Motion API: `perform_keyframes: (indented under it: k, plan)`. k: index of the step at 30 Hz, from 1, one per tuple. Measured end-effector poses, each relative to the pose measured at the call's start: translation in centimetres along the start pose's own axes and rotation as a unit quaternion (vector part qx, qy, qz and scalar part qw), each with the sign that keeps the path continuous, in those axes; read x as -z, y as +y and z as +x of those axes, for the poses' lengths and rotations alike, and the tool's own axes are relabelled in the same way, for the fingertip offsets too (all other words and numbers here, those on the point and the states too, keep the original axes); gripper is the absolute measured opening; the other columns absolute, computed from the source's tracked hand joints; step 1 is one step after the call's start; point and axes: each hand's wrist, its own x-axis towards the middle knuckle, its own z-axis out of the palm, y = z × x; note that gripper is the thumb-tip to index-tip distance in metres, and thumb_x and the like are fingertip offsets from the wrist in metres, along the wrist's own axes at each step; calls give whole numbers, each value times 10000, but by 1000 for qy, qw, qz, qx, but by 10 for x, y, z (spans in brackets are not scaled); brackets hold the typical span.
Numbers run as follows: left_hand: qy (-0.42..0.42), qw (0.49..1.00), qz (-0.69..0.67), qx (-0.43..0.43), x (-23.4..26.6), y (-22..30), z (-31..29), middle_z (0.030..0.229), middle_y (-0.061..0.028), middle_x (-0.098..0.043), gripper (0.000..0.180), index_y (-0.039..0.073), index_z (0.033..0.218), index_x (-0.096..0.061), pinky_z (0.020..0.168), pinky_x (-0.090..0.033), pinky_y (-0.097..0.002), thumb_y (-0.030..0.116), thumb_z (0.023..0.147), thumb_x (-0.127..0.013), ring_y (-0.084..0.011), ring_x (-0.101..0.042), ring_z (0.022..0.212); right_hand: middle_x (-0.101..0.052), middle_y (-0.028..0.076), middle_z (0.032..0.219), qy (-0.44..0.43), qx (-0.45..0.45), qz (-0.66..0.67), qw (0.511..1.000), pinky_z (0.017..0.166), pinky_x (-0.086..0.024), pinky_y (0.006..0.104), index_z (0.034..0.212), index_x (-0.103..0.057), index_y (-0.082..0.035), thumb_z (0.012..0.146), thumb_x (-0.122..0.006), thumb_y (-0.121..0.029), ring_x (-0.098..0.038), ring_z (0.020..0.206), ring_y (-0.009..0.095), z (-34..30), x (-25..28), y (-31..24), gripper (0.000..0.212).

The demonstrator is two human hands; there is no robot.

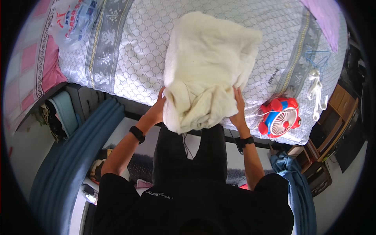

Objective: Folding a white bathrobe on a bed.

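Observation:
A thick, fluffy cream-coloured fleece piece (213, 51) lies folded into a rough rectangle on the bed. Its near end is bunched into loose folds and hangs over the bed's front edge; whether it is a garment or a blanket I cannot tell. My left hand (157, 107) grips the left side of this bunched end, its fingertips partly hidden by the cloth. On the opposite side, my right hand (239, 109) holds the right edge, with its fingers partly tucked behind the fabric. Dark bands circle both wrists.
The bed (141, 47) has a quilted white cover with grey bear-patterned bands. A red and blue fan (280, 117), white straps (315, 94) and a blue hanger (318, 58) lie right. A plastic bag (74, 23) rests far left. Blue curtains (74, 156) hang at left.

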Motion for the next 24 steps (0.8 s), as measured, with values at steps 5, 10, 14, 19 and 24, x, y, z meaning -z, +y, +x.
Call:
perform_keyframes:
  k: [5, 10, 14, 19, 24]
  plan:
    - [-39, 992, -97, 73, 20, 24, -13, 1434, -89, -294, 676, 92, 1367, -332, 1105, -72, -487, 308, 792, -615, -277, -201, 1350, -321, 122, 1434, 5, -37, 105, 994, 1063, -242, 406, 1311, -472, -106, 781, -603, -176, -298, 1313, 338, -4, 19, -39, 550]
    - [-93, 995, -43, 14, 39, 39, -30, 1436, -33, -314, 518, 159, 1168, -577, 1085, -176, -483, 99, 662, -675, -291, -234, 1336, -542, 117, 1230, -47, -98, 270, 957, 1056, -268, 363, 1041, -631, -48, 775, -518, -2, -367, 1266, 274, -11, 52, -51, 293]
    - [-106, 992, -67, -12, 37, 45, -42, 1437, 21, -331, 456, 154, 981, -675, 1060, -244, -482, -40, 569, -667, -274, -243, 1338, -540, 96, 1120, -70, -199, 320, 924, 981, -323, 333, 986, -630, -35, 818, -532, -28, -452, 1127, 249, -30, 53, -45, 195]
    - [-39, 980, -196, 4, -13, -6, -79, 1341, -35, -420, 511, 167, 1099, -598, 1001, -355, -425, -24, 633, -685, -257, -389, 1242, -476, 101, 1054, -5, -219, 247, 944, 952, -351, 343, 1057, -545, -20, 756, -713, -169, -455, 1051, 251, -69, -3, -11, 376]
    - [132, 804, -479, 327, -26, 2, -57, 1233, -64, -505, 579, 72, 1258, -436, 953, -395, -331, 102, 749, -711, -200, -483, 1124, -366, 145, 1289, 13, -406, 369, 836, 1011, -321, 365, 1384, -178, -76, 729, -757, -292, -395, 1183, 268, -89, -27, -26, 901]
